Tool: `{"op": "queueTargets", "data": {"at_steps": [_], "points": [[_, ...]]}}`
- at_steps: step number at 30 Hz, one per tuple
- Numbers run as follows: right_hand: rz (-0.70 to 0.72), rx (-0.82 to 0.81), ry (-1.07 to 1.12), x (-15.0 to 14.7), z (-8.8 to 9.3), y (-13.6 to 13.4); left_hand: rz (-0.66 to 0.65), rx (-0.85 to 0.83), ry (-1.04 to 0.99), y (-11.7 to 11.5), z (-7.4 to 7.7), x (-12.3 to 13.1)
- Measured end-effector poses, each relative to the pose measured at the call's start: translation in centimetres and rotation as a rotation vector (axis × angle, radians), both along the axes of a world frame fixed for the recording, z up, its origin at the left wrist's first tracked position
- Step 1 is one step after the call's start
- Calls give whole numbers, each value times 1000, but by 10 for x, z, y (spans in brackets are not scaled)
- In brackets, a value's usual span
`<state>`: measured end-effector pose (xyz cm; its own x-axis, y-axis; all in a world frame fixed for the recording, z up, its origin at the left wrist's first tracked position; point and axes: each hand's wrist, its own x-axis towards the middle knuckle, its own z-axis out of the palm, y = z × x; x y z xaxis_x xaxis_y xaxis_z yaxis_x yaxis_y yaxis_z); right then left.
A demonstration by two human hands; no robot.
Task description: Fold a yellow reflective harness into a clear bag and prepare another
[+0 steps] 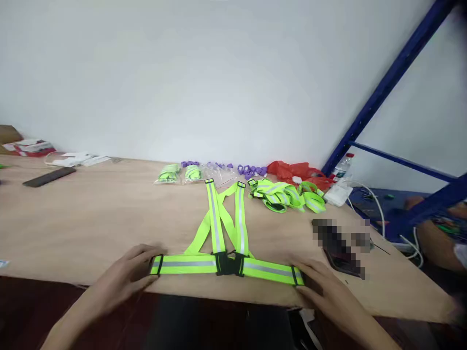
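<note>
A neon yellow reflective strap vest (222,228) lies flat on the wooden table (91,218), its waist belt running along the near edge with a black buckle in the middle. My left hand (126,274) rests on the belt's left end, fingers stretched flat on it. My right hand (323,287) presses flat on the belt's right end. Two shoulder straps run away from the buckle toward the far side.
A heap of more neon vests (288,194) and two bagged ones (178,173) lie at the back, with purple clips (251,170) and red bags (297,171). A phone (341,260) lies right of my hand. A dark flat device (49,177) sits far left. A blue rack (386,82) stands at right.
</note>
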<state>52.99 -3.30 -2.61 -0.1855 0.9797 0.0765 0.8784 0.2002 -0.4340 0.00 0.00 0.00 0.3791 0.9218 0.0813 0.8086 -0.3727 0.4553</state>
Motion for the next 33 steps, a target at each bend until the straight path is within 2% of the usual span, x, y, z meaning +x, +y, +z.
{"op": "queueTargets", "data": {"at_steps": [4, 7, 11, 14, 20, 25, 29, 33], "points": [[-132, 120, 7, -9, -15, -2, 65, 101, -18, -3, -10, 9], [-241, 249, -4, -16, -33, -20, 187, 224, -45, -19, -26, 14], [-274, 400, -63, -29, -56, -52, 305, 338, -74, -50, -50, 21], [-265, 447, -109, -42, -58, -62, 334, 400, -38, -67, -61, 28], [-200, 511, -128, -54, -41, -56, 276, 447, -10, -80, -65, 37], [-141, 608, -89, -47, -57, -55, 230, 459, 77, -84, -62, 41], [-215, 515, -101, -51, -66, -57, 134, 471, 145, -83, -54, 47], [-301, 392, -149, -64, -60, -54, 84, 434, 179, -75, -53, 59]]}}
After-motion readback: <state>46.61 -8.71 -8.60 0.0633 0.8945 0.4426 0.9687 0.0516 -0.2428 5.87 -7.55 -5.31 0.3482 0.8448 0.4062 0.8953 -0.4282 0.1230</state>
